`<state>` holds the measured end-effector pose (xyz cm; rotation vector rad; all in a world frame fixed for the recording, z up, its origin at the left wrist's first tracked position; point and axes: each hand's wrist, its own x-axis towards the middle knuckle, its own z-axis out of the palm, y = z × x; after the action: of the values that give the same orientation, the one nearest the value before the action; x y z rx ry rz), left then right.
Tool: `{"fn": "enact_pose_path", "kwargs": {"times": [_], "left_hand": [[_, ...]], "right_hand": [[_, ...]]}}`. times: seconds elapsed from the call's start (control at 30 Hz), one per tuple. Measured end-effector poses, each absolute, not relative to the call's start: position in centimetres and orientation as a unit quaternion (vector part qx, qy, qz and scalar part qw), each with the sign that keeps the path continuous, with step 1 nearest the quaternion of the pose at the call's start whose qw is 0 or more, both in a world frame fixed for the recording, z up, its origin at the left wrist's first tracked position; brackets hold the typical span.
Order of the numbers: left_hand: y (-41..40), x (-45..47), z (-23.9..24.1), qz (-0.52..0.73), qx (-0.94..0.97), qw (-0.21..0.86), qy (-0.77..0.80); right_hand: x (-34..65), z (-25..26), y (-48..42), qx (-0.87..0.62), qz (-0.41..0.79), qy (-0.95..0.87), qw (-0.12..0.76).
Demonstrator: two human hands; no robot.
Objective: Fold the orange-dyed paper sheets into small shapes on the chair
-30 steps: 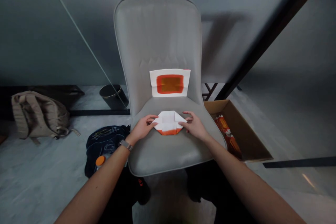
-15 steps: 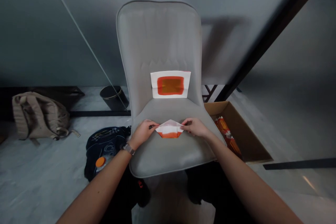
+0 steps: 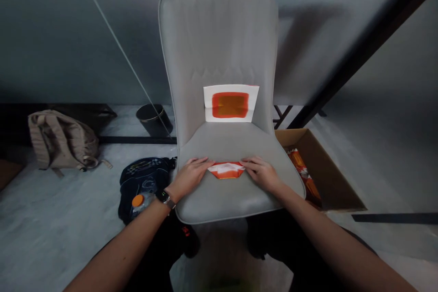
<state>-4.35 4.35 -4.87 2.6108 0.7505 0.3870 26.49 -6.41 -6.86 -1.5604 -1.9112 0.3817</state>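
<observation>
A small folded paper, orange with white showing, lies flat on the seat of a grey chair. My left hand presses its left end with the fingers laid flat. My right hand presses its right end the same way. A second sheet, white with an orange rectangle in the middle, leans upright against the chair's backrest, beyond the folded paper.
An open cardboard box with orange papers inside stands on the floor right of the chair. A dark bag with an orange cap lies left of the seat. Farther left are a beige backpack and a black bin.
The folded paper was open and mostly white a second ago; its top has been folded down toward me and both hands now flatten it. The view shifted slightly.
</observation>
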Motion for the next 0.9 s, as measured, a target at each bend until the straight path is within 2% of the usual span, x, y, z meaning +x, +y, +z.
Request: {"fn": "enact_pose_path", "kwargs": {"times": [0.13,0.27,0.4,0.5,0.73,0.9], "left_hand": [[3.1,-3.6,-4.1,0.106,0.946,0.17,0.255],[2.0,-3.1,-4.4,0.132,0.943,0.204,0.228],[1.9,-3.1,-4.4,0.146,0.932,0.247,0.221],[2.1,-2.7,-4.3,0.176,0.91,0.254,0.275],[2.9,-2.3,-4.4,0.117,0.911,0.194,0.344],[2.2,-2.0,-2.0,0.133,0.901,0.212,0.353]], "right_hand": [[27.0,-6.6,-6.9,-0.568,0.117,-0.768,0.271],[27.4,-6.4,-7.3,-0.561,0.108,-0.78,0.254],[27.0,-6.0,-7.6,-0.561,0.13,-0.768,0.28],[26.2,-5.4,-7.0,-0.598,0.16,-0.73,0.289],[25.0,-4.3,-5.7,-0.639,0.16,-0.725,0.2],[24.9,-3.0,-6.7,-0.613,0.211,-0.722,0.242]]}}
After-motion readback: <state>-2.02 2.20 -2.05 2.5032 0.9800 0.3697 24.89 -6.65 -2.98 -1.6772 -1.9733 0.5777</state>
